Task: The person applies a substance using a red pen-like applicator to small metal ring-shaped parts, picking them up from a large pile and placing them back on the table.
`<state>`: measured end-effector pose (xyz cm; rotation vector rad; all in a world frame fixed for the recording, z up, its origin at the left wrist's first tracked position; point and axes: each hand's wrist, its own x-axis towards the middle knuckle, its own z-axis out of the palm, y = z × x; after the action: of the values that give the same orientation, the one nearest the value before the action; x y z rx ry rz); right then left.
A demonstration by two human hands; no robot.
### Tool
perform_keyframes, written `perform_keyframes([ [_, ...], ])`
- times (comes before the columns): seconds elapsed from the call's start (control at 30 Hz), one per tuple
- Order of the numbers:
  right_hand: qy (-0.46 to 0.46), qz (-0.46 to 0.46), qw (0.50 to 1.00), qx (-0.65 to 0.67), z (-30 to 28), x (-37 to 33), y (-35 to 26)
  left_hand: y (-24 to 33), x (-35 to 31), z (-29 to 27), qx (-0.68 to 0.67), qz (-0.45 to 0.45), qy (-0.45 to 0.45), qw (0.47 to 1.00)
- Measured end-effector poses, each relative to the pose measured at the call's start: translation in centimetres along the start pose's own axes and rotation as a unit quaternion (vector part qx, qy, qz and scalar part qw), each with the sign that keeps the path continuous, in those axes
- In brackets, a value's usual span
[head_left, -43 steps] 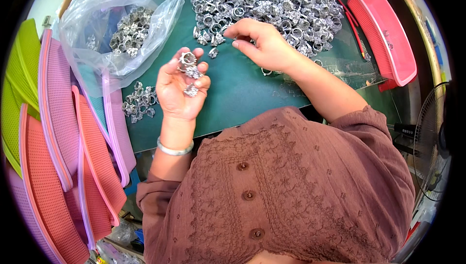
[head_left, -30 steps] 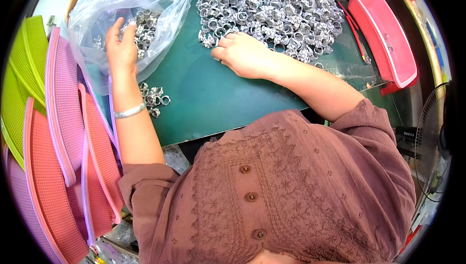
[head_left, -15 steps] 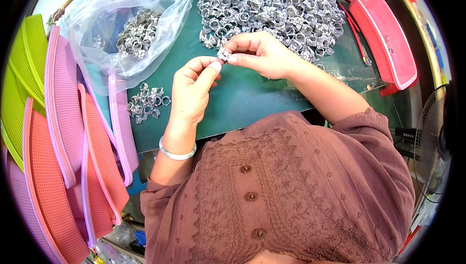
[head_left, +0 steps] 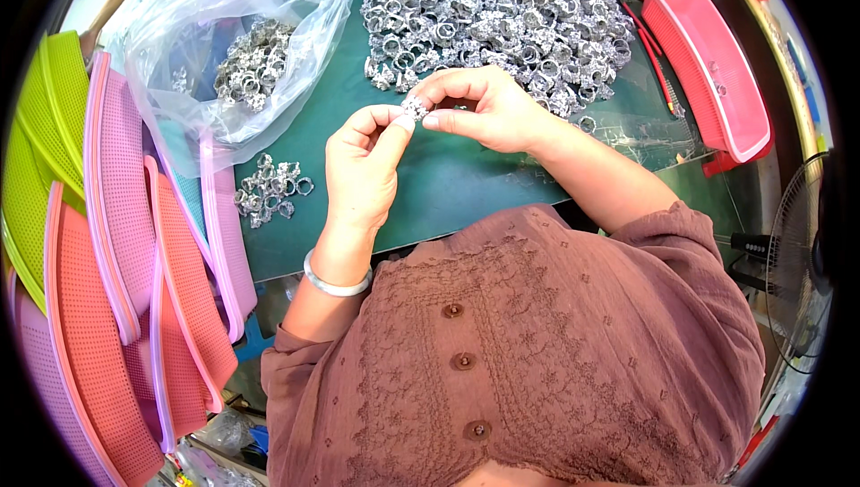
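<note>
Between my two hands is a silver ring [head_left: 415, 109] with a cluster of stones on its face. My left hand [head_left: 365, 151] pinches it with thumb and forefinger, the other fingers curled in. My right hand [head_left: 484, 111] grips the ring's other side between thumb and forefinger. Just beyond my hands lies a large heap of similar silver rings [head_left: 502, 17]. A small group of rings [head_left: 269, 189] rests on the green table [head_left: 448, 191], left of my left hand. More rings [head_left: 255, 61] lie in a clear plastic bag [head_left: 313, 12] at the back left.
A pink basket [head_left: 708, 66] stands along the table's right side, with red-handled pliers [head_left: 657, 57] beside it. Stacked green, purple and coral perforated baskets [head_left: 98, 236] crowd the left edge. A fan [head_left: 797, 245] is at the far right.
My left hand has shifted slightly right, and its forefinger and thumb sit closer to the ring. The right hand's thumb has eased a little, showing more of the ring's face.
</note>
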<state>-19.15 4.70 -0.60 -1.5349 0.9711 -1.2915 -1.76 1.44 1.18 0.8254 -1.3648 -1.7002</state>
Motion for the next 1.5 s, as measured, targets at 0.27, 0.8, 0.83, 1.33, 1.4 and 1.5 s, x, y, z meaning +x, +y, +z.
perform_keyframes([
  [0.27,0.015,0.023,0.999,0.037,0.03,-0.09,-0.07,-0.09,-0.01,-0.21,0.059,0.037,-0.018,0.997],
  [0.8,0.011,0.021,0.998,0.054,0.25,0.0,-0.2,-0.39,0.2,-0.08,0.078,0.072,-0.021,0.994],
  [0.83,0.011,0.02,0.998,0.051,0.25,-0.01,-0.21,-0.37,0.19,-0.04,0.075,0.069,-0.021,0.995],
  [1.33,0.02,0.012,1.0,-0.009,0.15,-0.08,-0.2,-0.3,0.15,-0.1,0.063,0.043,-0.024,0.997],
  [1.4,0.02,0.017,1.0,0.0,0.19,-0.1,-0.27,-0.33,0.15,0.11,0.064,0.05,-0.018,0.997],
  [1.5,0.018,0.023,1.0,0.0,0.22,-0.09,-0.43,-0.27,0.14,0.16,0.046,0.049,-0.025,0.997],
])
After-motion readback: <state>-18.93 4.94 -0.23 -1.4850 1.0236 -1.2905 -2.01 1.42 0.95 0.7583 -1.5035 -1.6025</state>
